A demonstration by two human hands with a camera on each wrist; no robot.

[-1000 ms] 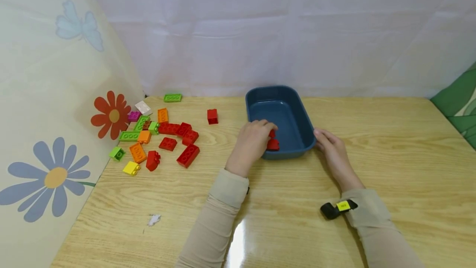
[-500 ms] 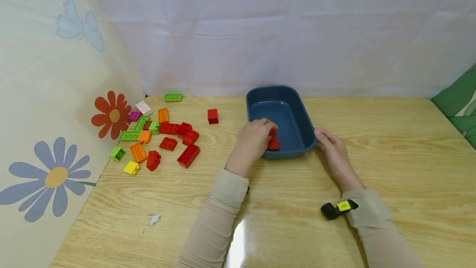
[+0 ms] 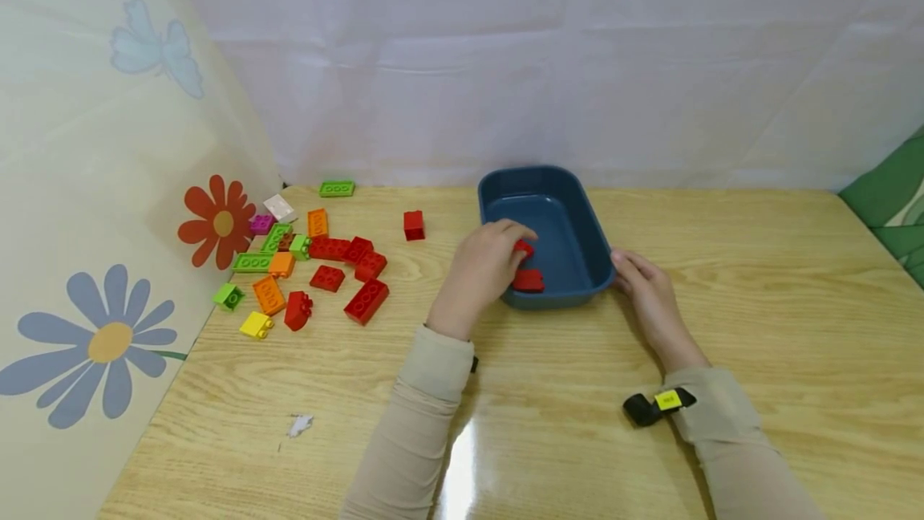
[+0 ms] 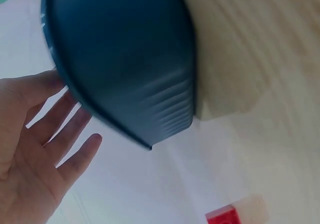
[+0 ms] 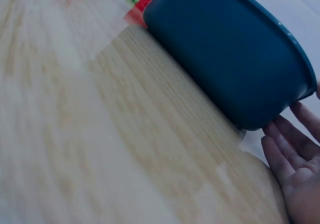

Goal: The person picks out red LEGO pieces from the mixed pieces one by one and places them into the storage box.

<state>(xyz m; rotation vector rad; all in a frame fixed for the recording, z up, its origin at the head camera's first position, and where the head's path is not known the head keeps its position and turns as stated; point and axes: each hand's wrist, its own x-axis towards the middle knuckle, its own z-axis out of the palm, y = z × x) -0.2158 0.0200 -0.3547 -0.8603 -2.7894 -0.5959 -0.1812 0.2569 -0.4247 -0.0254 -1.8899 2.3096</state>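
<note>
**Right hand on the bin, left hand reaching in over the wall**

Nearest: black wrist camera (image 3: 640, 409) at the right cuff, clear of the hand's work. White scrap (image 3: 300, 425) off to the left on the tabletop (image 3: 563, 424), well apart from the bin; looks incidental.

Next, the right hand (image 3: 650, 299): fingers bent against the outer wall just under the rim, thumb at the rim, so it reads as a light hold on the near right corner of the blue bin (image 3: 552, 223). Likely a brace, so the bin doesn't skid while the other hand works inside.

Left hand (image 3: 484, 263) comes over the left wall, the side facing the loose bricks, probably the shortest reach. Its fingers are at a studded red brick (image 3: 524, 249) inside the bin; pinched or merely touched, can't tell. The left wrist view hides the fingertips behind the rim.

A second red brick (image 3: 528, 280) lies in the near left corner of the bin, apart from the fingers.

Left side, near to far: yellow brick (image 3: 256, 325), long red brick (image 3: 366, 301), then a tight mixed-colour cluster. Reds sit mostly on the bin side, handy for the left hand.

Farther: lone red brick (image 3: 414, 225) between cluster and bin. Farthest: flat green brick (image 3: 337, 188) by the back cloth (image 3: 404, 103).
</note>
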